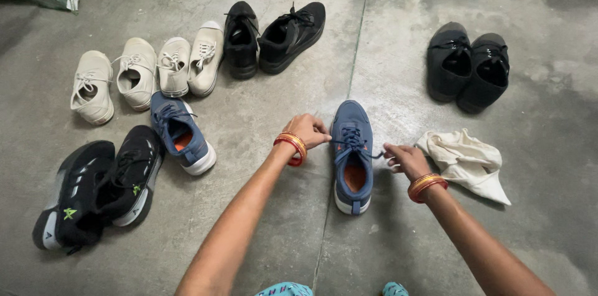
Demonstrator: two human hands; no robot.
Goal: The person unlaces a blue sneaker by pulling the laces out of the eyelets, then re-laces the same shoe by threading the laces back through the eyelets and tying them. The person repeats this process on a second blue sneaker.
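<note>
A blue sneaker point(352, 154) with an orange insole stands on the concrete floor in front of me, toe pointing away. My left hand point(307, 130) pinches a lace end at the shoe's left side. My right hand point(403, 159) pulls the other lace end out to the right. Both wrists carry red and gold bangles. The laces run taut across the shoe's tongue.
The matching blue sneaker point(181, 132) lies to the left, beside a black pair point(99, 190). Two cream pairs point(146, 70) and a black pair point(274, 36) sit farther back. Another black pair point(468, 67) stands at the right. A crumpled white cloth point(466, 159) lies by my right hand.
</note>
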